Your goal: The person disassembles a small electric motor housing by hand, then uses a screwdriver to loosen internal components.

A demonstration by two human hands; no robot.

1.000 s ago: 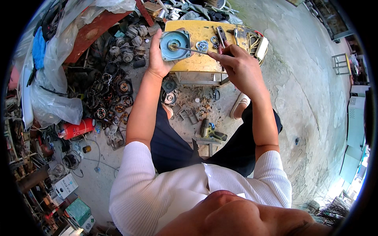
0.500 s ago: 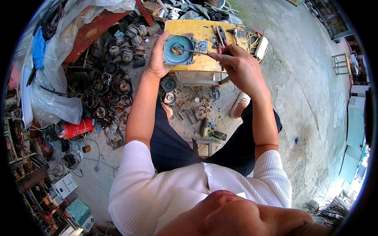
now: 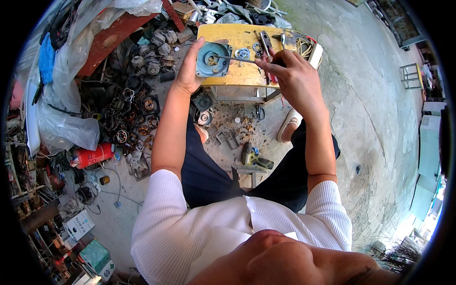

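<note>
My left hand (image 3: 191,71) grips a square blue-grey motor end cover (image 3: 219,69) by its left side, above the near left part of a yellow table (image 3: 213,32). The cover's round hollow faces up, with yellowish-brown matter around its centre. My right hand (image 3: 294,73) is closed on a screwdriver (image 3: 242,60), index finger stretched along the shaft. Its thin metal tip reaches into the cover's middle. Beyond the shaft lie a small blue-and-white round part (image 3: 242,53) and a ring-shaped part (image 3: 257,47). Pliers (image 3: 266,40) rest on the table near my right hand.
A hammer-like tool (image 3: 282,40) and coiled yellow cable (image 3: 305,46) lie at the table's right. On the floor between my feet are a cordless drill (image 3: 255,158), scissors (image 3: 260,113) and debris. Motor parts (image 3: 142,107) pile up on the left, near a red cylinder (image 3: 97,155).
The screwdriver and my right hand have shifted slightly right and up, drawing the tip a little back across the hollow. My left hand and the cover moved slightly left.
</note>
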